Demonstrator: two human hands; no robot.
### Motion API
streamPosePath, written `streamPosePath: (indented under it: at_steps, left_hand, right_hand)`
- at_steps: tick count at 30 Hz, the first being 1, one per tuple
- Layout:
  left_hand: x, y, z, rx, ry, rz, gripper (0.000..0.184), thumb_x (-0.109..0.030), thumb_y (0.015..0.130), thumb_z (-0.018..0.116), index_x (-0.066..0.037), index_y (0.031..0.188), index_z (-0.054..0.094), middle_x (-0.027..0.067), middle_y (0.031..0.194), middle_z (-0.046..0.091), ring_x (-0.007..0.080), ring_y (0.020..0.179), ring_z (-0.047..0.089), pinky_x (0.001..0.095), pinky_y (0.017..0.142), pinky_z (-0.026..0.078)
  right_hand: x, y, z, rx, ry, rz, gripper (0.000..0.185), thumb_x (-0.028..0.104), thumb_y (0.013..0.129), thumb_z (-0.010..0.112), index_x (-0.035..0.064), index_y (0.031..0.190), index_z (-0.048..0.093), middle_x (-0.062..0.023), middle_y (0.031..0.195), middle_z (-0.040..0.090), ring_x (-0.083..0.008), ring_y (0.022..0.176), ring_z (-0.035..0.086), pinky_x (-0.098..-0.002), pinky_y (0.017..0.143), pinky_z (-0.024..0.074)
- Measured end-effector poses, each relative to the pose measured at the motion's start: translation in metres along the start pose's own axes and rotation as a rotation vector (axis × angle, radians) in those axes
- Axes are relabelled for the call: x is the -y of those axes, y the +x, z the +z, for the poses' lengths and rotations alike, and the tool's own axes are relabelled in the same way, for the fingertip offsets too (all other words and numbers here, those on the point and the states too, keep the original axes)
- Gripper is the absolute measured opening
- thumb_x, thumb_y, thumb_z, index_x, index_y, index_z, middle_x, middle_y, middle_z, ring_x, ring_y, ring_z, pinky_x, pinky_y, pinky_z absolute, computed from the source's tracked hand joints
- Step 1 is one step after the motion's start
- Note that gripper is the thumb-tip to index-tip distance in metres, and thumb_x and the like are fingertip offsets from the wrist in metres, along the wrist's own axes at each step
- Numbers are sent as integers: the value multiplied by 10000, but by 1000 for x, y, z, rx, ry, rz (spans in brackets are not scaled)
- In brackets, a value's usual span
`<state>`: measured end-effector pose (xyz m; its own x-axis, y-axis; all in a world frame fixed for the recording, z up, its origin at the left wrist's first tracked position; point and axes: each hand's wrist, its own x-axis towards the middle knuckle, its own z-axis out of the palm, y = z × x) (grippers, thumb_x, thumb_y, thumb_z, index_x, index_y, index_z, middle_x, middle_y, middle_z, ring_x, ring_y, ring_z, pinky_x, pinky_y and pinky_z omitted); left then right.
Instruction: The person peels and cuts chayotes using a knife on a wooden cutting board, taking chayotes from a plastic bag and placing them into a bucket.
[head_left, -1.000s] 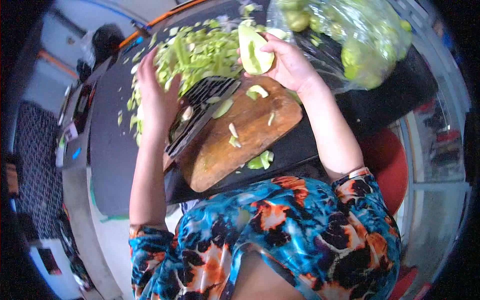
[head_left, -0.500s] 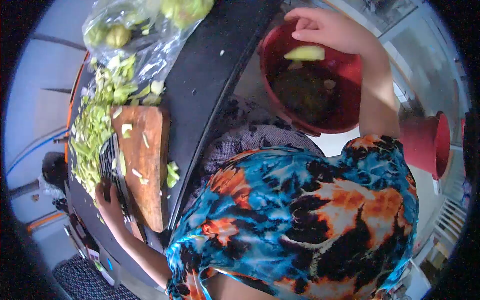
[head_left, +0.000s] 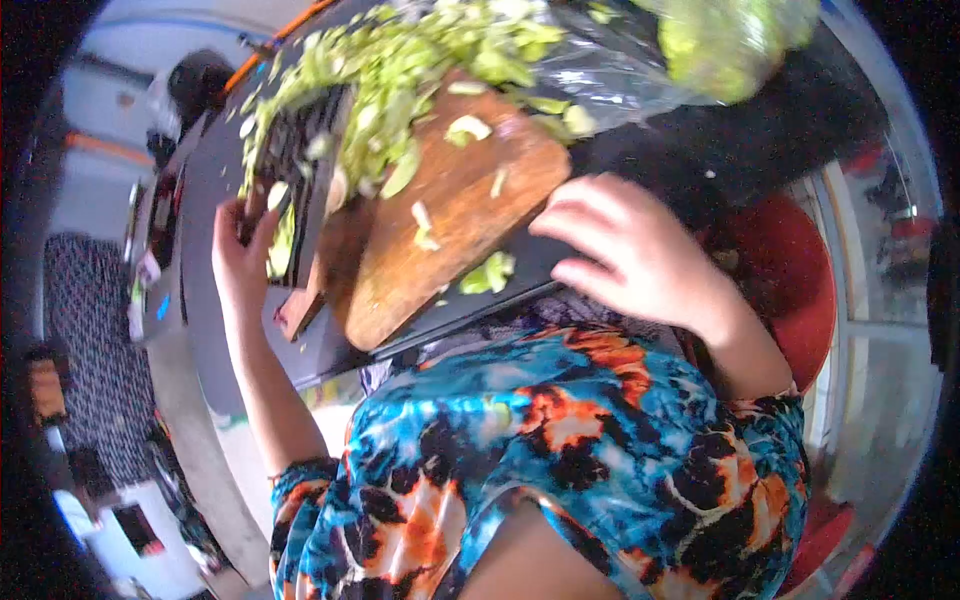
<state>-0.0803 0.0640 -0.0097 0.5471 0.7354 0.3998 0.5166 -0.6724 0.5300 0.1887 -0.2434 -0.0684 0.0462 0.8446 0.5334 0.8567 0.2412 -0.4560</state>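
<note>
Sliced green vegetable [head_left: 440,45] lies heaped beyond the cutting board [head_left: 450,225]; black slicer [head_left: 314,200] to the board's left. Left hand [head_left: 246,250] at the slicer's outer edge, grip unclear. Right hand [head_left: 635,245], returned from the red bucket [head_left: 812,290] to the board's right, appears empty, fingers spread, thus free.

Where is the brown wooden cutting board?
In the head view, the brown wooden cutting board lies just left of centre on the black table, between the chopped pale-green vegetable heap and the person's right hand.
</note>
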Motion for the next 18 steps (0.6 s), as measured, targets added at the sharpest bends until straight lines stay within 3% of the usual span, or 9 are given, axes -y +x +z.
streamPosePath:
  at_steps: [3,8,12,15,17,18]
  left_hand:
    - [19,5,-24,-126,-290,-82,238,-178,891,668,-31,1038,552,-24,797,541,30,661,461,189,588,371]
    - [47,10,-59,-369,-534,-131,224,-178,890,671,-47,1024,548,-20,784,543,39,635,474,182,574,363]
    - [30,-12,-44,-524,-750,-121,192,-169,899,649,-54,1013,546,-2,789,552,59,634,501,205,567,377]
    - [32,-18,-55,-599,-914,-192,187,-178,916,623,-50,1027,544,11,861,565,92,678,545,235,580,420]
    - [37,-19,-58,-566,-952,-119,199,-192,922,619,-50,1044,550,12,877,574,107,706,564,248,591,441]
    - [37,-19,-59,-598,-968,-124,204,-193,926,614,-53,1063,556,14,897,587,118,724,576,259,596,455]
  right_hand:
    - [39,41,30,236,-98,-77,256,198,775,633,109,1014,624,-85,1051,547,-257,982,563,-385,814,485]
    - [61,53,35,393,-235,-114,207,162,790,576,109,980,640,-72,1070,552,-246,995,562,-361,807,491]
    - [41,2,6,281,-207,-51,186,139,770,598,73,937,646,-95,998,571,-264,934,588,-371,781,512]
    - [43,5,2,337,-234,-9,168,127,768,607,53,914,644,-100,962,583,-268,905,595,-379,761,517]
    - [45,20,-12,485,-212,98,117,62,764,600,35,875,630,-101,913,604,-287,875,601,-382,743,518]
    - [45,29,-22,421,-154,57,142,46,752,607,36,891,634,-106,913,606,-294,880,602,-380,744,518]
